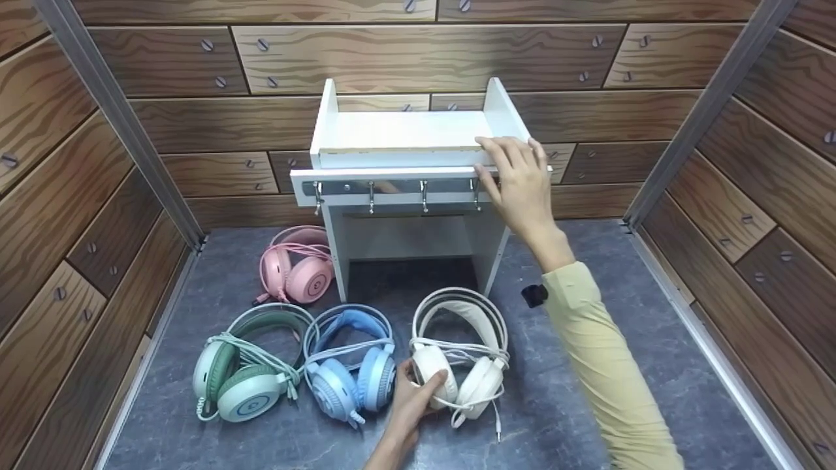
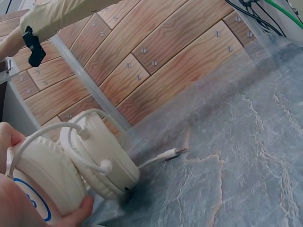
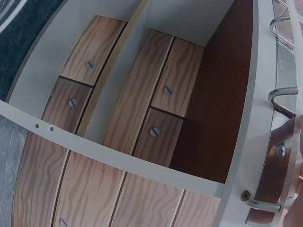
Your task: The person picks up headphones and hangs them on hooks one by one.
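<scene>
One white headset (image 1: 481, 384), one earcup (image 1: 431, 363) in the left grip (image 1: 413, 403)

Cream headphones (image 1: 481, 385), cable-wrapped, before a white shelf (image 1: 408, 130) with metal hooks (image 1: 424, 196)

Between the sleeve (image 1: 607, 352) and the right wall (image 1: 751, 215) there is room to pass. Before the rack (image 1: 411, 127), the blue headset (image 1: 335, 390) and the white headset (image 1: 480, 385) are obstacles, with the left hand (image 1: 415, 401) low between them. Hooks (image 1: 424, 194) stick out above.
</scene>
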Available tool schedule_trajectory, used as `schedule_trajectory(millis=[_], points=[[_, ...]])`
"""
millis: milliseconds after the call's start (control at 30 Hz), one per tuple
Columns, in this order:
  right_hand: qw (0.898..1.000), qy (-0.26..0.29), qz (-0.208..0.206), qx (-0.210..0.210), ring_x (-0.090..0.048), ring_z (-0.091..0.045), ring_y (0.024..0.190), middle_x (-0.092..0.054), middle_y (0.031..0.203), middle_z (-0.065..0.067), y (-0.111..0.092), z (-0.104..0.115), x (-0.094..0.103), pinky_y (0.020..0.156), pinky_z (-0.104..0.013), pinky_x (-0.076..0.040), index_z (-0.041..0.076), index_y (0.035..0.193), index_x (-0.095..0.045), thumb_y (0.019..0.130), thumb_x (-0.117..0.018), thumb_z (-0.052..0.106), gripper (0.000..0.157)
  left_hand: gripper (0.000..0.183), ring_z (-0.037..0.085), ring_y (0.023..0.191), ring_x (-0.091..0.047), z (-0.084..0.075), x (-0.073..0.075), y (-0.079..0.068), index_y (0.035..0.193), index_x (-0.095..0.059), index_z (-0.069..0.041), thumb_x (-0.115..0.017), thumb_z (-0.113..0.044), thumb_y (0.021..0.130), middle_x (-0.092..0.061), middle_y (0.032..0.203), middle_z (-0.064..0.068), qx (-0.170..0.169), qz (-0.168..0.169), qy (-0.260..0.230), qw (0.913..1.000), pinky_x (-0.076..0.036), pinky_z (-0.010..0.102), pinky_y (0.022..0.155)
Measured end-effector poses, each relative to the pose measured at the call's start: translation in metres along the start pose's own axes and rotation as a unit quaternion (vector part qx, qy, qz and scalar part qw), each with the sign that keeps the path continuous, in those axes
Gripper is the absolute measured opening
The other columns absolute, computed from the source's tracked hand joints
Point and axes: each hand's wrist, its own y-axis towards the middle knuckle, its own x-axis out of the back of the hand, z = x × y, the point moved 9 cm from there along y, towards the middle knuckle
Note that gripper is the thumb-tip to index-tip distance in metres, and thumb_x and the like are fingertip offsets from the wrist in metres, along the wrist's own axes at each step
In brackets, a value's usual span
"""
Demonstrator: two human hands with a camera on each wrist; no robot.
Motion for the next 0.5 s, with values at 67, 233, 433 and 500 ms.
schedule_trajectory(millis=[67, 233, 433, 500], points=[[1.0, -0.001, -0.001, 0.0, -0.042, -0.019, 0.12, -0.053, 0.122, 0.0, 0.0, 0.0, 0.0, 0.11, -0.04, -0.015, 0.026, 0.132, -0.047, 0.095, -0.04, 0.046, 0.043, 0.074, 0.02, 0.088, -0.059, 0.001, 0.001, 0.001, 0.134, -0.025, -0.001, -0.07, -0.022, 0.08, -0.044, 0.124, 0.022, -0.009, 0.003, -0.009, 0.9999, -0.054, 0.036, 0.064], [1.0, 0.0, -0.003, -0.001, -0.043, -0.019, 0.119, -0.053, 0.122, 0.0, 0.001, 0.001, 0.0, 0.11, -0.04, -0.015, 0.025, 0.131, -0.048, 0.095, -0.04, 0.045, 0.042, 0.072, 0.022, 0.105, -0.051, -0.017, 0.002, -0.007, 0.132, -0.027, 0.0, -0.071, -0.02, 0.078, -0.046, 0.126, 0.019, -0.06, 0.005, 0.002, 0.9982, -0.046, 0.03, 0.083], [1.0, 0.003, -0.003, -0.003, -0.043, -0.019, 0.119, -0.053, 0.122, 0.001, 0.001, 0.0, -0.001, 0.11, -0.04, -0.014, 0.026, 0.131, -0.048, 0.095, -0.04, 0.045, 0.042, 0.07, 0.021, 0.109, -0.045, -0.042, 0.004, -0.015, 0.13, -0.031, 0.001, -0.073, -0.013, 0.076, -0.047, 0.123, 0.017, -0.129, -0.003, 0.015, 0.9915, -0.038, 0.03, 0.093], [1.0, 0.004, -0.002, -0.004, -0.043, -0.019, 0.119, -0.053, 0.122, 0.001, 0.001, 0.0, -0.001, 0.11, -0.04, -0.014, 0.026, 0.131, -0.048, 0.095, -0.04, 0.045, 0.042, 0.069, 0.02, 0.108, -0.045, -0.048, 0.005, -0.017, 0.131, -0.031, 0.0, -0.073, -0.012, 0.076, -0.048, 0.122, 0.016, -0.145, -0.003, 0.019, 0.9893, -0.038, 0.029, 0.092]])
